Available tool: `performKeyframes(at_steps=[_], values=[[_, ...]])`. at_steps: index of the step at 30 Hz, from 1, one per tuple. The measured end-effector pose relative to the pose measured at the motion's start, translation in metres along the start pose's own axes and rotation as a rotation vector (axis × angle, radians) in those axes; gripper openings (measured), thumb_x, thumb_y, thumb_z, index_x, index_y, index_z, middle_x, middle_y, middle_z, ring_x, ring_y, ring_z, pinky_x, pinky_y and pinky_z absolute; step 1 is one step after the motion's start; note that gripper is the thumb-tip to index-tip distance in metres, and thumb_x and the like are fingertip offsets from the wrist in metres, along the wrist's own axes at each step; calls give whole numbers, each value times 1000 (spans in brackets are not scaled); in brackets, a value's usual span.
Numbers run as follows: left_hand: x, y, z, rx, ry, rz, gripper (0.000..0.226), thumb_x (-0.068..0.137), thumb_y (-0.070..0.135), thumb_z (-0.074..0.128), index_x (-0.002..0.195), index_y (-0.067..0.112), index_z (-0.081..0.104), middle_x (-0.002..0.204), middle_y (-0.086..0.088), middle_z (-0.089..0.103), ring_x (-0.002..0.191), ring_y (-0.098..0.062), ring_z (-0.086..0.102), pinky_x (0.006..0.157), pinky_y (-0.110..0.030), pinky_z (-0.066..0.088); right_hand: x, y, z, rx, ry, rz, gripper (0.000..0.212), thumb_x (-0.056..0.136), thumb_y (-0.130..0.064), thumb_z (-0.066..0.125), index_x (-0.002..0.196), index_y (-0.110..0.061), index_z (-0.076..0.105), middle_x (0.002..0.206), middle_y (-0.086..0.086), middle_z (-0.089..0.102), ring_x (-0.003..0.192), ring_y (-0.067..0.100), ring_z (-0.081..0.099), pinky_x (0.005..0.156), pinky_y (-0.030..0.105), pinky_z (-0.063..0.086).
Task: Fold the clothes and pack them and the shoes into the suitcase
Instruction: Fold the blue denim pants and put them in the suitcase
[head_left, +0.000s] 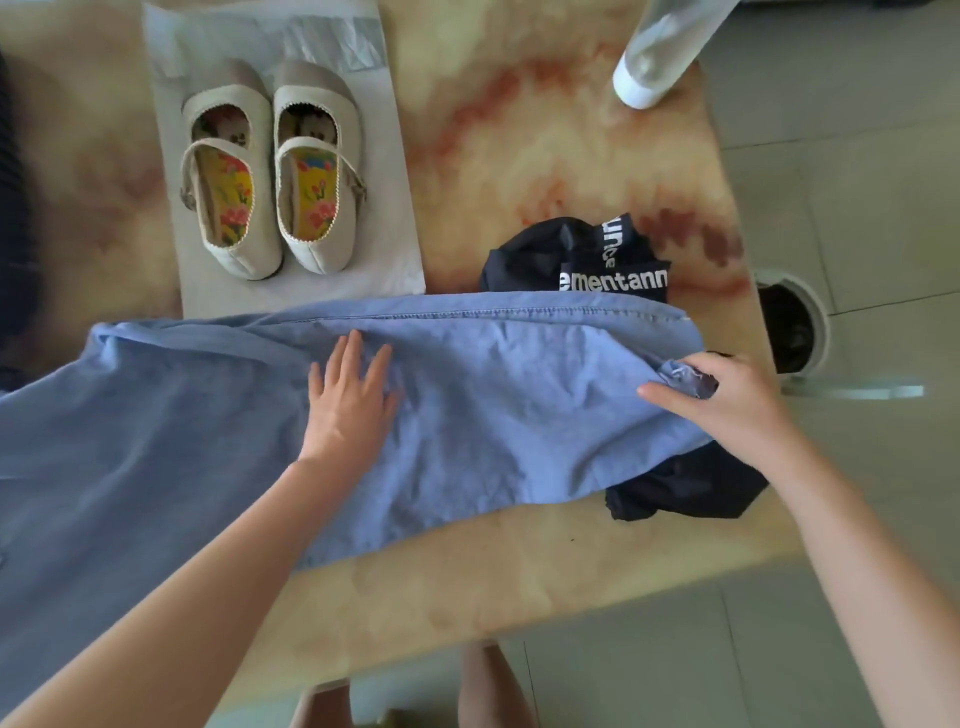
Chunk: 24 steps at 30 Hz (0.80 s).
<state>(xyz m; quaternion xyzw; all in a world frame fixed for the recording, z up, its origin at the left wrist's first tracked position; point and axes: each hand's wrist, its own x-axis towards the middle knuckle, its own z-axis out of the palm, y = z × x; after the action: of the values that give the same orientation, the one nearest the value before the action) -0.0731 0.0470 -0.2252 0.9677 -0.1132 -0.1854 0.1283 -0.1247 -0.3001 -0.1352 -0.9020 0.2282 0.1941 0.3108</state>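
1. Your left hand (348, 405) is bare, with slim fingers and a narrow wrist behind it.
2. Your left forearm (182, 587) is uncovered along its whole visible length, down to the bottom-left corner of the view.
3. Your right hand (727, 400) is bare as well; its nails are too blurred to judge.
4. Your right forearm (857, 561) is likewise uncovered as far as the lower right edge.
5. At the bottom edge, your left leg (322, 706) and right leg (491, 686) show only bare skin; any clothing you wear lies outside the view.
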Motion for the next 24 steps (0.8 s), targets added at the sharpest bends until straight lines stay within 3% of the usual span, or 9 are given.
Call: performKeyframes(at_steps=[2,3,5,7,9,13,18,21,24], values=[[12,20,-5,-70,138,107,33,88,6,60,121,1,61,134,-25,51,119,-44,51,98,-55,38,-2,2,-9,155,-109,50,38,76,-49,71,78,-12,63,67,-2,54,66,12,49,62,29,36],[18,33,-8,-113,160,141,30,87,3,60,117,2,63,128,-21,56,112,-42,56,94,-51,41,-4,3,-13,243,-120,61,27,82,-43,68,81,-16,66,72,-3,60,67,7,54,64,25,39],[29,63,-16,-207,181,197,29,87,0,58,115,6,65,120,-15,62,106,-38,58,88,-46,43,-6,6,-20,328,-37,10,8,91,-27,61,86,-28,68,87,-9,68,75,-1,59,70,16,44],[39,94,-20,-295,203,241,29,88,1,57,114,8,66,115,-11,63,103,-35,58,87,-43,43,-5,16,-25,309,39,-106,24,90,-9,61,93,-32,66,94,-16,67,81,7,58,74,15,45],[48,122,-19,-357,172,282,30,88,2,57,116,9,65,113,-10,63,102,-34,58,87,-43,46,-3,23,-26,241,-12,-193,36,84,-1,66,101,-34,67,93,-22,65,80,12,55,76,20,46],[61,151,-12,-391,59,307,27,92,9,57,117,12,66,113,-9,63,107,-31,56,92,-43,44,11,11,-19,199,-161,-318,39,84,5,62,107,-25,70,101,-11,61,72,3,51,68,12,40],[70,156,-12,-407,-29,259,21,91,12,60,111,9,67,105,-10,60,103,-26,57,89,-39,46,29,13,-15,46,-171,-334,41,83,0,64,80,-41,66,94,-10,61,81,13,56,74,27,45],[75,157,-13,-439,-63,214,18,89,13,64,106,8,66,99,-6,53,96,-24,57,84,-36,45,32,15,-20,260,28,-235,33,86,1,58,80,-31,66,89,-8,66,80,9,60,73,19,45],[75,165,-18,-467,-35,179,14,92,21,60,97,8,62,94,-2,51,85,-23,55,76,-37,45,40,18,-27,570,231,-33,30,80,-11,49,79,-36,65,73,-3,65,68,11,55,65,30,42]])
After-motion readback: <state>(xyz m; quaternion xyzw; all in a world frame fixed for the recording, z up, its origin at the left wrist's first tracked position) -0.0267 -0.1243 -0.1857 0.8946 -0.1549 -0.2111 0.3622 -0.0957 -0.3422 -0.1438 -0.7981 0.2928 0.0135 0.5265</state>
